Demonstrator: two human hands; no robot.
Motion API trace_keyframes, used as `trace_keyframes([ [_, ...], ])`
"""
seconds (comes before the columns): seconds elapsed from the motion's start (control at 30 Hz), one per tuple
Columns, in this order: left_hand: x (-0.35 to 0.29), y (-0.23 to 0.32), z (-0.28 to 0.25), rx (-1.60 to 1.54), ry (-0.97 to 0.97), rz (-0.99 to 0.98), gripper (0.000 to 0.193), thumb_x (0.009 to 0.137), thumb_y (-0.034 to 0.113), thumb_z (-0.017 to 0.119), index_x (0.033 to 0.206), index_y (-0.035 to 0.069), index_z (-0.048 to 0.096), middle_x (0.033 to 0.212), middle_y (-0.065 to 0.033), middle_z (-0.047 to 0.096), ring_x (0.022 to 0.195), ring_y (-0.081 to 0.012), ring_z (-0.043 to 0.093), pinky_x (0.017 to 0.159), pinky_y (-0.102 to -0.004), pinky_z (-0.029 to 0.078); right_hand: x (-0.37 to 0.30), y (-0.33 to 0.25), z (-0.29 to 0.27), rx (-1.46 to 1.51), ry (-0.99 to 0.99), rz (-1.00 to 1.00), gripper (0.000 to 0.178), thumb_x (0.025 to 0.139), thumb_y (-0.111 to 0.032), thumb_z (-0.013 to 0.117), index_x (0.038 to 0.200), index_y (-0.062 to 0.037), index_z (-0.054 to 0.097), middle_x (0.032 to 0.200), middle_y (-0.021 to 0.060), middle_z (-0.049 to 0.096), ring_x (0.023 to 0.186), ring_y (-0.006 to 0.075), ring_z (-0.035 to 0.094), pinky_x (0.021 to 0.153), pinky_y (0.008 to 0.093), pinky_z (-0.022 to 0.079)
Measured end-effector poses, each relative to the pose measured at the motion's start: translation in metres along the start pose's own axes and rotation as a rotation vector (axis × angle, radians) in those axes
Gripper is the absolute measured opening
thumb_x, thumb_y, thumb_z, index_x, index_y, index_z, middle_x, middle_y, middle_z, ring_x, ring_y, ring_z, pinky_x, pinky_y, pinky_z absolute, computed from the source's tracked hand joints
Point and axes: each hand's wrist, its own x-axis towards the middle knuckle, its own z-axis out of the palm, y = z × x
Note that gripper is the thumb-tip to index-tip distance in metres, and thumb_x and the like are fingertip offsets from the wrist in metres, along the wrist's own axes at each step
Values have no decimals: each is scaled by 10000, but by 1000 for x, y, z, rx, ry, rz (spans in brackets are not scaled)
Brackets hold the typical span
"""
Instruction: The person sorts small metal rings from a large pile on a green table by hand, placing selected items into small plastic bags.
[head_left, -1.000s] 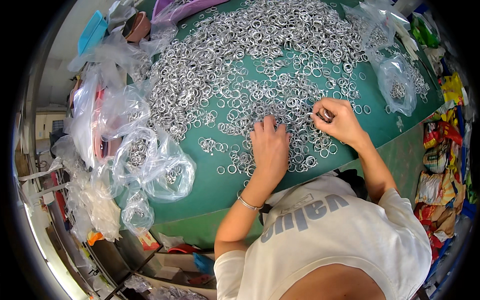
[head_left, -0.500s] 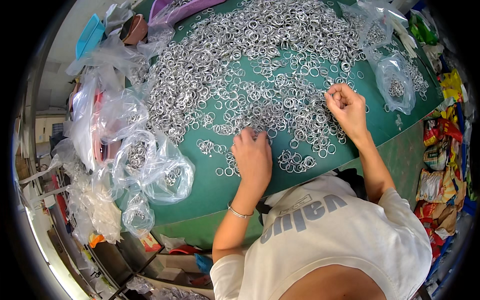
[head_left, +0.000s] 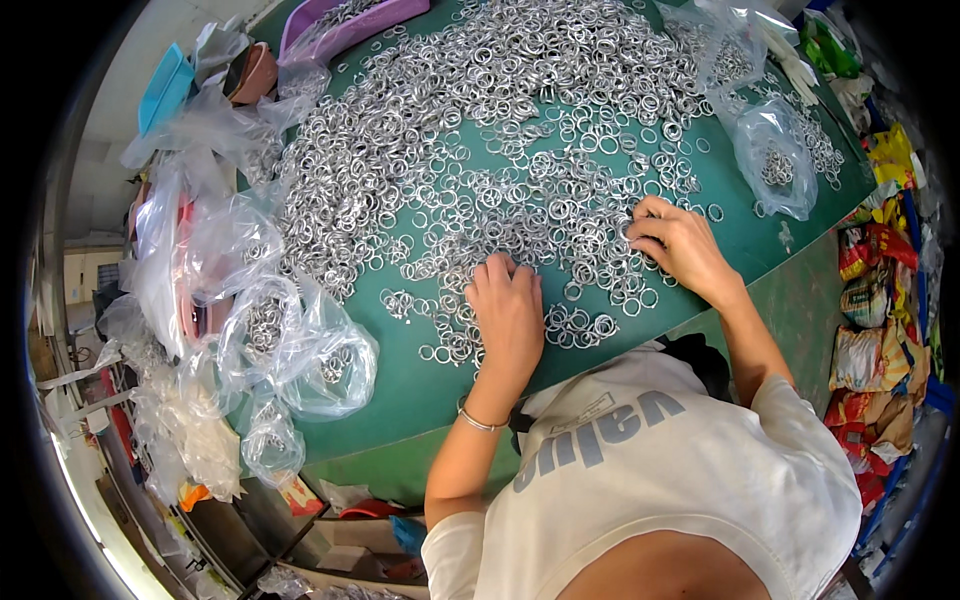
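A great many small silvery metal rings (head_left: 560, 60) lie heaped across the green tabletop (head_left: 330, 435), thickest along the far side. At the near middle of the heap, my left hand (head_left: 507, 318) is palm down. Its fingers are bent together into the rings, and its fingertips are partly hidden. Farther right, my right hand (head_left: 682, 248) reaches the edge of the looser rings with fingers and thumb curled in. What lies between those fingers is too small to make out. A small cluster of rings (head_left: 578, 327) sits just right of my left hand.
Clear plastic bags (head_left: 325, 375) with rings in them crowd the left edge. Another bag (head_left: 775, 165) lies at the right. A purple tray (head_left: 360, 22), a blue container (head_left: 165, 90) and a brownish-pink bowl (head_left: 258, 75) stand at the far left. Colourful packages (head_left: 870, 360) line the right side.
My right hand has come down and slightly left onto the rings. My left hand stays about where it was, and more rings now lie beside it on its left. The whole view has shifted slightly.
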Motion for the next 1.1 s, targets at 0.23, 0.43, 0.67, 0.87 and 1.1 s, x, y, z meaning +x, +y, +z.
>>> trace_keyframes([
  [0.23, -3, -1, -18, -1020, -67, -416, 48, 793, -8, 582, 825, 25, 566, 850, -57, 506, 685, -120, 453, 571, -236, 353, 5, 9, -8, 990, 78, 430, 284, 923, -200, 522, 705, -20, 552, 795, 76, 594, 497, 72, 440, 432, 186, 336],
  [0.43, -13, -15, -21, -2162, -146, -722, 149, 835, 118, 500, 902, -14, 524, 856, -105, 467, 695, -130, 378, 577, -230, 342, 7, -13, 16, 1447, -31, 503, 263, 908, -174, 514, 667, -71, 492, 603, 37, 511, 418, 41, 347, 357, 186, 248],
  [0.67, -20, -14, -20, -2169, -52, -840, 155, 881, 151, 490, 895, -1, 521, 748, -64, 454, 594, -111, 348, 497, -214, 302, -2, -28, 51, -54, 63, -6, 217, 793, -252, 657, 781, -49, 581, 573, 140, 566, 520, 332, 562, 482, 414, 427],
  [0.87, -18, -1, -29, -1849, -230, -891, 198, 945, 169, 454, 1015, 12, 551, 614, -7, 422, 456, -55, 305, 384, -178, 244, 5, -24, 42, 274, 124, 45, 122, 801, -145, 626, 770, -38, 578, 552, 105, 548, 518, 222, 580, 458, 364, 422],
  [1.1, -14, 20, -26, -1972, -436, -1014, 384, 963, 220, 400, 1244, -40, 428, 1069, -178, 581, 944, -231, 601, 815, -358, 523, 9, -43, 16, 1684, -238, 362, 257, 831, -33, 439, 1072, 29, 500, 892, 117, 563, 595, 115, 494, 427, 194, 340],
])
